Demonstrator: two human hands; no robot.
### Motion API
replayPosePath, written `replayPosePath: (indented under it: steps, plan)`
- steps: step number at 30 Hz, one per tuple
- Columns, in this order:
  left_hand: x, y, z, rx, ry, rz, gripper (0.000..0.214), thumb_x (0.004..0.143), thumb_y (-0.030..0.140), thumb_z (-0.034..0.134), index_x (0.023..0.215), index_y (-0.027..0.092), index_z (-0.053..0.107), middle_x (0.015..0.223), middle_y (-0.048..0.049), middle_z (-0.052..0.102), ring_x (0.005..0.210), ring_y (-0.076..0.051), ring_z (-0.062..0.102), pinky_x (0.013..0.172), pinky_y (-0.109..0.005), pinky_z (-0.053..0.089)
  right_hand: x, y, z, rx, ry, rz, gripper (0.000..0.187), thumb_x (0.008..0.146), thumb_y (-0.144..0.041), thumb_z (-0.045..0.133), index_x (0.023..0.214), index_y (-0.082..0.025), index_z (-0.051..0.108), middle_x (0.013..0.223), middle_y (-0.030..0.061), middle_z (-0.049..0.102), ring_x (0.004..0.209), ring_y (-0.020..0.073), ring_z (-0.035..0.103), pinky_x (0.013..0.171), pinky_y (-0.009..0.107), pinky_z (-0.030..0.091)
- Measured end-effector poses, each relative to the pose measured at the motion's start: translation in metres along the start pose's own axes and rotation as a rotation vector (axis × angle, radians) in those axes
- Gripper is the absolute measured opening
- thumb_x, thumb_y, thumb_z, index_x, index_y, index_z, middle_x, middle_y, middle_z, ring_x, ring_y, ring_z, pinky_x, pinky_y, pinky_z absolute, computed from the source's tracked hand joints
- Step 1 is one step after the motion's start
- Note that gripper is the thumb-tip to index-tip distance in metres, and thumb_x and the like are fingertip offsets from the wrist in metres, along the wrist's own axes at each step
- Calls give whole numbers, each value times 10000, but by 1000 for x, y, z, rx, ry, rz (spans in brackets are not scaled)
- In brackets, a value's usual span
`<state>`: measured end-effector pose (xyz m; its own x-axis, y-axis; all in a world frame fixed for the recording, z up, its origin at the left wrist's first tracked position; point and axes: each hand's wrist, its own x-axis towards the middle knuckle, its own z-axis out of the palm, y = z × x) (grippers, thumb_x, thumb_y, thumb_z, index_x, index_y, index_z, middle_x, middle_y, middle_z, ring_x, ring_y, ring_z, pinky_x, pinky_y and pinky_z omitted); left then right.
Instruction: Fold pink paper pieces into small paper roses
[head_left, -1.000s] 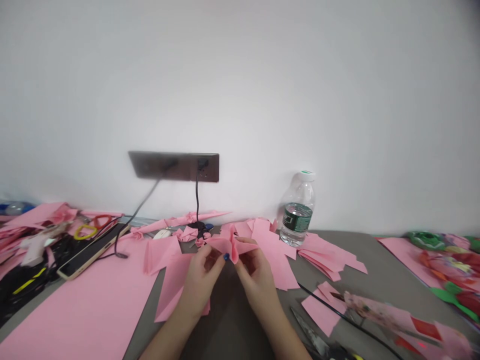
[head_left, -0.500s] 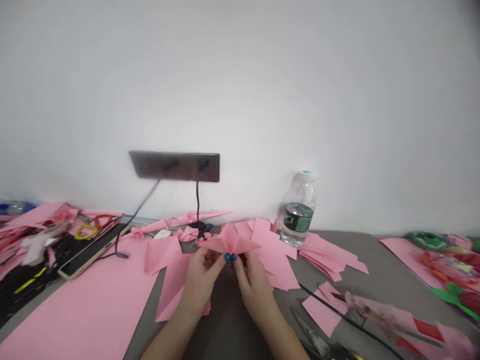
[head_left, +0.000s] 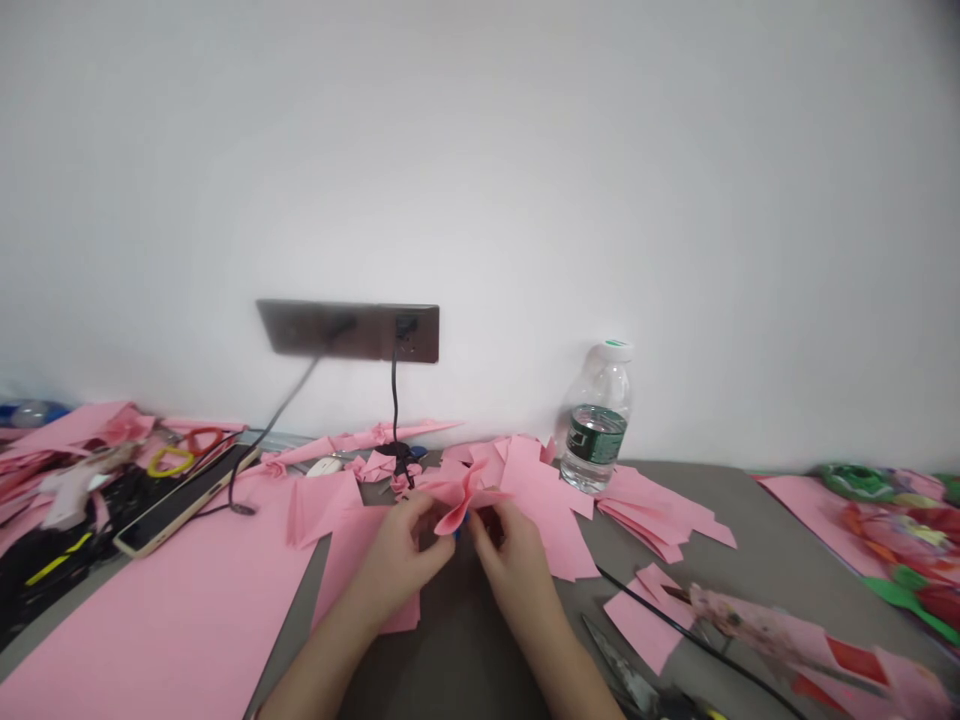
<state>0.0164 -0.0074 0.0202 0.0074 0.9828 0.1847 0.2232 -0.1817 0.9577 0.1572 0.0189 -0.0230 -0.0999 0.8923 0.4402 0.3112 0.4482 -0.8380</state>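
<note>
Where tabletop [head_left: 459,640] bare, hands [head_left: 399,562] on fold [head_left: 459,497].

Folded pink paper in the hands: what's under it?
Under the folded pink paper piece: fingers of the left hand and right hand, then the grey tabletop. The paper covers the pinching fingertips themselves.

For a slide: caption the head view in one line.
Left hand and right hand pinch a folded pink paper piece over a grey table.

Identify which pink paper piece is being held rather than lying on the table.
The small folded piece, pinched between the left hand and right hand; the large sheet and cut squares lie flat.
</note>
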Motion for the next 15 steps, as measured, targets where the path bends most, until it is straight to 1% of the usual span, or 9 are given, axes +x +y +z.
replayPosePath:
  steps: [2, 4, 6, 8, 9, 10, 11, 13, 15]
  plan:
    - [0, 2, 1, -37, 37, 5, 208, 710, 159, 625, 892, 196, 718, 937, -65, 753, 940, -257, 685, 845, -357, 534, 1, -2, 0, 58, 9, 20, 143, 856, -245, 540, 824, -168, 656, 676, 38, 665, 576, 174, 580, 544, 265, 442]
    - [0, 3, 1, -83, 68, -11, 129, 751, 237, 648, 849, 194, 720, 929, -78, 755, 938, -266, 683, 870, -375, 523, 3, -3, 0, 145, -20, 59, 120, 843, -266, 578, 828, -170, 647, 673, 26, 654, 572, 165, 567, 531, 255, 435]
    - [1, 0, -3, -96, 114, -45, 129, 773, 312, 661, 770, 191, 707, 857, -73, 748, 871, -261, 684, 823, -364, 528, 4, -4, -2, 226, -10, 113, 139, 838, -309, 610, 848, -171, 626, 690, 21, 645, 591, 163, 575, 533, 249, 446]
    - [3, -7, -8, -70, 231, -83, 192, 771, 372, 677, 713, 189, 679, 755, -52, 717, 782, -242, 668, 730, -332, 524, 4, -6, -5, 249, 66, 132, 159, 869, -332, 581, 879, -175, 603, 753, 35, 653, 671, 174, 613, 595, 260, 484]
    - [5, -11, -12, -62, 320, -102, 222, 780, 404, 673, 746, 185, 676, 736, -43, 700, 776, -234, 660, 711, -318, 514, 4, -7, -7, 228, 107, 126, 153, 893, -323, 545, 900, -179, 596, 802, 48, 663, 729, 183, 630, 643, 272, 500]
    - [7, -15, -15, -87, 371, -111, 259, 790, 437, 666, 812, 179, 679, 742, -38, 692, 774, -225, 654, 707, -309, 509, 4, -8, -8, 193, 133, 109, 148, 914, -299, 504, 932, -182, 593, 865, 64, 675, 801, 194, 643, 698, 289, 511]
    - [8, -19, -17, -147, 406, -97, 305, 804, 466, 645, 887, 175, 676, 769, -39, 693, 766, -214, 649, 707, -307, 507, 3, -9, -9, 149, 131, 79, 156, 926, -266, 469, 977, -185, 592, 934, 80, 681, 881, 205, 646, 759, 309, 514]
    - [11, -23, -20, -219, 466, -70, 361, 815, 501, 624, 952, 168, 659, 833, -45, 699, 751, -196, 636, 716, -308, 506, 1, -11, -9, 54, 55, -6, 222, 920, -192, 430, 1085, -192, 578, 1071, 102, 672, 1027, 219, 624, 865, 345, 504]
    - [11, -23, -20, -180, 487, -66, 372, 803, 505, 637, 945, 162, 660, 834, -44, 690, 757, -192, 627, 732, -307, 500, -1, -12, -6, -43, -41, -102, 317, 886, -130, 424, 1169, -199, 550, 1163, 111, 641, 1123, 228, 585, 939, 375, 484]
